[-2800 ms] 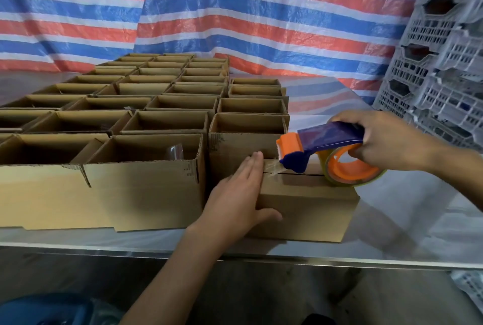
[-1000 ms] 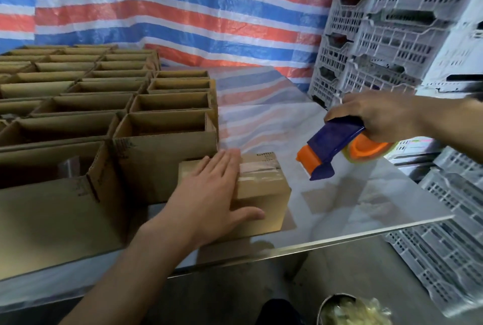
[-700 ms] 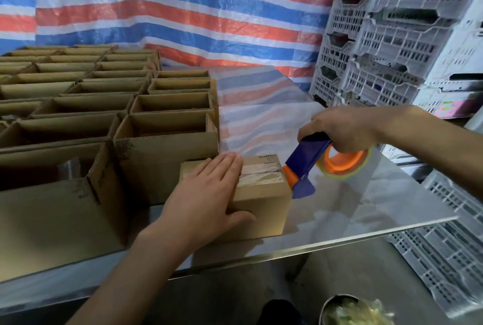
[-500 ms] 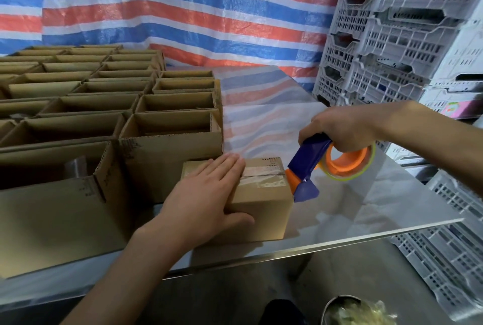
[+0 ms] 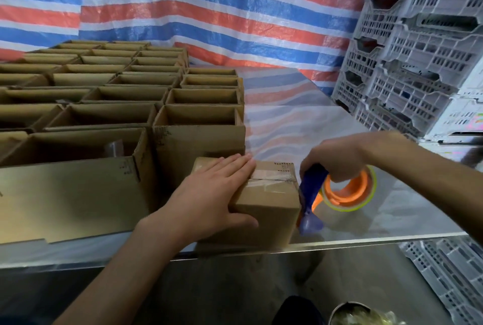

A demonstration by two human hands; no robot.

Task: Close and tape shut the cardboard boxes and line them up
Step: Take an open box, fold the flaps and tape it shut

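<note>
On table [image 5: 339,142], pins box [image 5: 266,209] with flat left hand [image 5: 214,194], drags tape dispenser [image 5: 347,194], clamped in right hand [image 5: 337,157], now down 3 o'clock side, nearly sealed.

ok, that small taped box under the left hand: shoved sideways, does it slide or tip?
Probably slides: the taped box sits flat on a glossy table. Likely stiff, with flaps closed and taped. Tipping seems unlikely: it looks squat, and the left hand presses its top.

Motion-blurred nose of blue-and-orange plastic tape dispenser [image 5: 311,202], clear tape seam [image 5: 271,177] half hidden under left hand [image 5: 209,194], round metal bowl [image 5: 360,314] cropped at bottom.
</note>
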